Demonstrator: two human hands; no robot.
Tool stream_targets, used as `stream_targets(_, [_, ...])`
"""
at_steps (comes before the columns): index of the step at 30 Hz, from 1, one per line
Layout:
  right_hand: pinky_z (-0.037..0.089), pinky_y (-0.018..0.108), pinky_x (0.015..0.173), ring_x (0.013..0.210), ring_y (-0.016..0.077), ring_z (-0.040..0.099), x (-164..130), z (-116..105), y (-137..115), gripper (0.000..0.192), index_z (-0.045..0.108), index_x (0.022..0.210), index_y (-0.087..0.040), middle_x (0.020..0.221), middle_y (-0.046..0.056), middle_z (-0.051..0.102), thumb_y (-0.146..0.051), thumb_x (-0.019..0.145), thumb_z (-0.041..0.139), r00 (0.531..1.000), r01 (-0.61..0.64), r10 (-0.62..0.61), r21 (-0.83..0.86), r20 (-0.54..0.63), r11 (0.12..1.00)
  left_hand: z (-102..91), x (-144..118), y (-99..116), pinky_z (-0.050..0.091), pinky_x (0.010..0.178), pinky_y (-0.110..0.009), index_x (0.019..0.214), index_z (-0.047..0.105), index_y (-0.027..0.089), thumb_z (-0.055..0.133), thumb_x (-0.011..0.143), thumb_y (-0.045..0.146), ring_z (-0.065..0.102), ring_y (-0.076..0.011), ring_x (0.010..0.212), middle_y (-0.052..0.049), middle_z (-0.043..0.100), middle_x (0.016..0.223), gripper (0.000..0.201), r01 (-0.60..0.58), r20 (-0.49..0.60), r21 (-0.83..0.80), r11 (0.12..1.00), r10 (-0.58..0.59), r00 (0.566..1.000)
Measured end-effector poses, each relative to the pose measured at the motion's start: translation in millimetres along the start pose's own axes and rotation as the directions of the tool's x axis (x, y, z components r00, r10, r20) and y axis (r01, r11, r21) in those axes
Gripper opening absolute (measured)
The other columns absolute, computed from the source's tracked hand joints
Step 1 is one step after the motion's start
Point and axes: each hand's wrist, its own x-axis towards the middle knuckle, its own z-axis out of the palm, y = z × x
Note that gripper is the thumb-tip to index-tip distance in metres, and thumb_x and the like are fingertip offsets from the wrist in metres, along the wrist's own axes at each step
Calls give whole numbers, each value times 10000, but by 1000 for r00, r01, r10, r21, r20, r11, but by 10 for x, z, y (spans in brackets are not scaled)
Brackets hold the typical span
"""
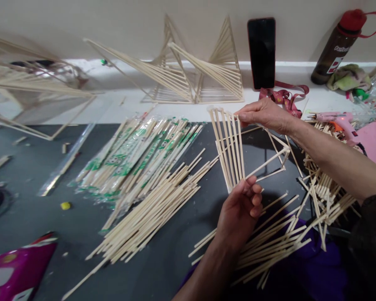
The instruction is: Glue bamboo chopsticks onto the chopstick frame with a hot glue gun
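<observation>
A small frame of glued wooden sticks (228,150) is held up between my two hands, its sticks set side by side like a fan. My left hand (240,211) grips its lower end, thumb and fingers closed around the sticks. At the top, my right hand (266,116) pinches the corner of the outermost stick. Thinner struts of the frame reach out to the right, behind my hands. Loose wooden sticks (272,246) lie below my left hand over dark purple cloth. Left of the frame lies a pile of bare chopsticks (153,213).
Wrapped chopsticks (138,154) lie on the grey table (163,267). Finished-looking stick structures (181,79) stand against the wall, beside a phone (262,53) and a bottle (335,52). A pink glue gun (341,122) and a heap of short sticks (326,179) are at right.
</observation>
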Motion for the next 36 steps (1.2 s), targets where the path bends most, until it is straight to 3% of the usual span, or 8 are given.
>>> stream_targets(5, [487,198,752,700,73,608,-20,-3,8,217,707,700,-125,720,18,692,-214,875,613,998,-16,15,6,67,1000,-5,1,0,338,364,-116,854,640,115,563,892,201,485,-48,473,-13,604,665,122,-2,8,7,1000,2,1000])
stream_targets(10, [487,190,717,674,67,605,-6,32,-31,165,722,850,-139,730,13,694,-200,912,582,996,-87,84,155,26,984,1,5,1,348,358,-120,841,644,107,552,900,197,493,-51,465,-15,606,656,141,-2,6,1,1000,2,1000])
stream_targets(15, [477,178,635,601,66,586,58,97,-72,201,676,718,-125,652,12,657,-180,895,598,984,-175,175,212,17,962,6,-2,3,347,361,-117,850,649,107,550,903,195,486,-50,467,-16,606,662,143,-12,8,8,1000,11,1000])
stream_targets(20, [421,155,548,537,49,519,83,98,-67,241,624,639,-124,584,-5,607,-171,875,616,987,-157,151,189,45,969,0,-3,4,341,363,-115,846,645,113,541,903,193,474,-47,474,-15,605,667,142,0,13,13,1000,0,1000])
stream_targets(36, [382,161,513,509,53,491,78,119,-97,281,598,593,-130,549,-11,589,-125,873,577,987,-161,160,177,23,971,16,-2,-6,369,361,-118,844,656,103,551,902,186,500,-55,472,-22,610,670,146,-15,4,2,1000,15,1000])
